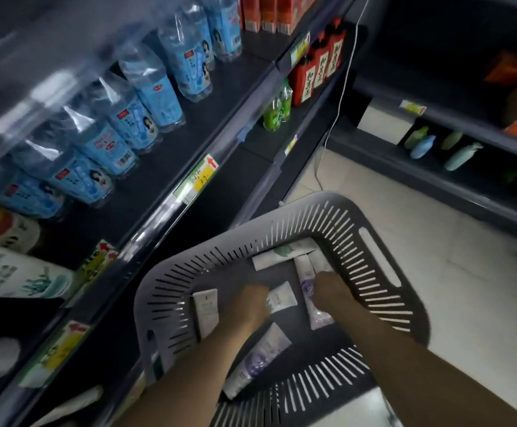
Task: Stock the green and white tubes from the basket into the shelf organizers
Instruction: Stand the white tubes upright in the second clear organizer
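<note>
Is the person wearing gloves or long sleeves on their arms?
No. The left hand and the right hand are both bare, with no gloves. Both forearms are bare too, as far up as the picture shows, so no sleeves appear. I can't see any watch, bracelet or ring, though the picture is a bit blurry.

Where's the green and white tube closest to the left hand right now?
In the head view, the green and white tube lies on the basket floor at centre, just right of the left hand and left of the purple tube under the right hand.
</note>
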Motion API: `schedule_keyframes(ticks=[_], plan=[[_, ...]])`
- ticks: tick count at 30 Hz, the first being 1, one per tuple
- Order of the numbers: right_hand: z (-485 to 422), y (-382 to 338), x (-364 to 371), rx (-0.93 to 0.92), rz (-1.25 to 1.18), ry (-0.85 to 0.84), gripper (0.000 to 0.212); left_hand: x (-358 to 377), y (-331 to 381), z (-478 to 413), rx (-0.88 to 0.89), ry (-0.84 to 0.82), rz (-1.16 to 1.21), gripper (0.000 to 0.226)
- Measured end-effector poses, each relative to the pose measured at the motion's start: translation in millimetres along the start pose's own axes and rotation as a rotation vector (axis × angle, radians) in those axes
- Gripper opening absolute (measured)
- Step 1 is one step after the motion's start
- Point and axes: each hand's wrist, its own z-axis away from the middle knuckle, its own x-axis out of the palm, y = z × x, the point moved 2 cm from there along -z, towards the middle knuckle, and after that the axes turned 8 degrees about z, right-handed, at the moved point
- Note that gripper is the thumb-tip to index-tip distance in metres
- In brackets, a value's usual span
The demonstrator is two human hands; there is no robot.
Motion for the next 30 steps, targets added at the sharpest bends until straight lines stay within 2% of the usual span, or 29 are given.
schedule_keyframes(ticks=[4,9,13,19,22,25,27,30], plan=[[-2.4,-6.2,9.6,0.054,0.022,-0.065,0.04,13.8,-2.2,-11.3,0.043,-0.01,-0.162,0.037],[-4.9,-13.2,20.1,0.1,-0.062,-0.128,0.05,11.6,-5.0,-13.3,0.042,0.014,-0.13,0.039],[-2.6,-11.8,14.0,0.091,-0.104,-0.091,0.048,-0.9,-8.4,-3.2,-0.027,0.078,0.042,0.027],[18.3,-14.6,-32.3,0.08,-0.116,0.068,0.042,-29.2,-7.5,28.3,-0.045,0.139,0.352,0.03],[38.0,-25.3,-65.7,-0.014,-0.068,0.159,0.026,-49.6,1.1,50.6,-0.019,0.18,0.433,0.023],[69.5,-42.9,-99.8,-0.174,-0.051,0.249,0.009,-75.9,6.2,79.9,0.009,0.275,0.49,0.027],[96.7,-55.8,-121.3,-0.291,-0.032,0.326,0.006,-95.3,8.1,101.9,0.023,0.337,0.556,0.031],[141.1,-78.2,-151.7,-0.432,-0.036,0.418,0.013,-126.0,9.1,136.2,0.05,0.441,0.591,0.035]])
